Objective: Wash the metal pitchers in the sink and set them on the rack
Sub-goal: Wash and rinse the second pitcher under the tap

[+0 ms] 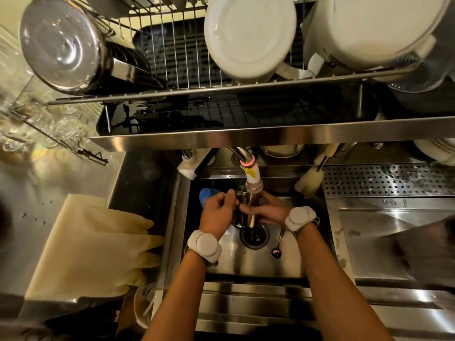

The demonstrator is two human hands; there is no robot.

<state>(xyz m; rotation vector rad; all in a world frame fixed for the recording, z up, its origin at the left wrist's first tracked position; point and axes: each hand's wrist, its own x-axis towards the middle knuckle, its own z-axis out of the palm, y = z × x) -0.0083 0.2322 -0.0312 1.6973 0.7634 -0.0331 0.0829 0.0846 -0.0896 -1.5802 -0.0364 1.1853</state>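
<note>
A metal pitcher [247,211] is held over the drain [254,236] in the middle of the sink [283,264], directly under the faucet nozzle [253,179]. It is clasped from both sides: the left hand [216,215] is closed around its near left wall, and the right hand [267,209] is wrapped around its right side, so each grip is shut on the same vessel. Whether water is running cannot be told.

The washing step is judged to be under way, not finished. On the rack [172,60] above the sink, a steel vessel [64,45] is seen upturned at the left end (possibly a pitcher already done), beside white bowls [248,35]. No other unwashed pitchers can be made out in the basin; only a spoon [277,249] lies near the drain. This pitcher remains to be rinsed and lifted to the rack.
</note>
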